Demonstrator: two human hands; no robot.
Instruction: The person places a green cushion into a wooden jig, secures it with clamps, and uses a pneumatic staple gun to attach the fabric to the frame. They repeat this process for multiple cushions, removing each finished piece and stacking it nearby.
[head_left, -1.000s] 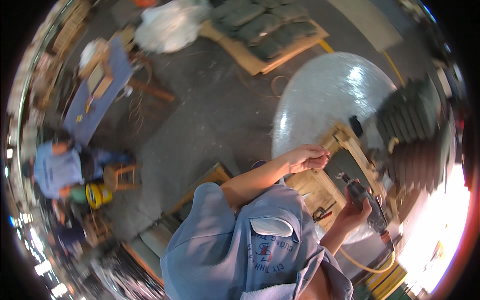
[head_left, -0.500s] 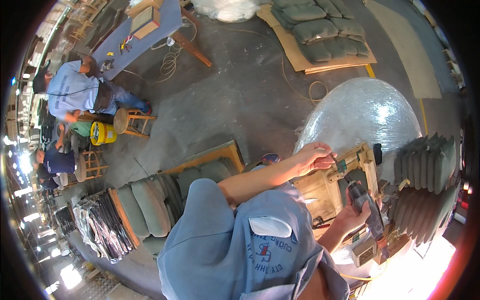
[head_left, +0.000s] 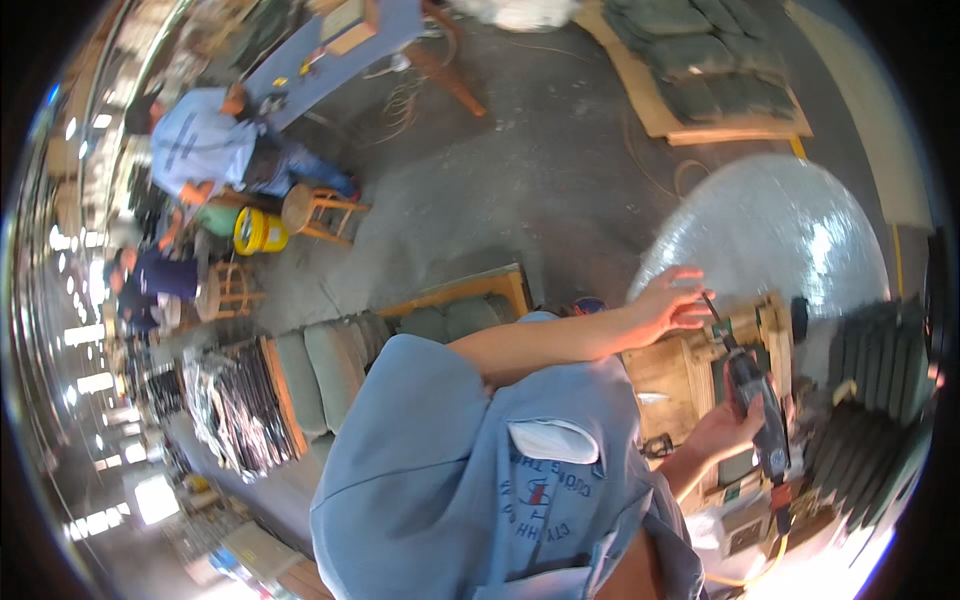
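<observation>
My right hand is wrapped round a dark inline power screwdriver, its long bit angled up and left, its cord leaving the lower end. Just beyond the bit's tip, the fingers of my left hand are spread and close to it; I see nothing held in them. Beneath both hands lies a light wooden frame with small green pieces on it, beside a flat wooden panel. Where the bit passes over a green piece, I cannot tell whether they touch.
A large film-wrapped bundle stands beyond the frame. Dark green cushions are stacked to the right, more cushions to the left. An orange cord hangs below the screwdriver. A co-worker stands by a blue-topped table.
My left hand's fingers have spread apart near the bit's tip, where they were closer together. The view has shifted, so the surroundings sit further right. The screwdriver stays in my right hand.
</observation>
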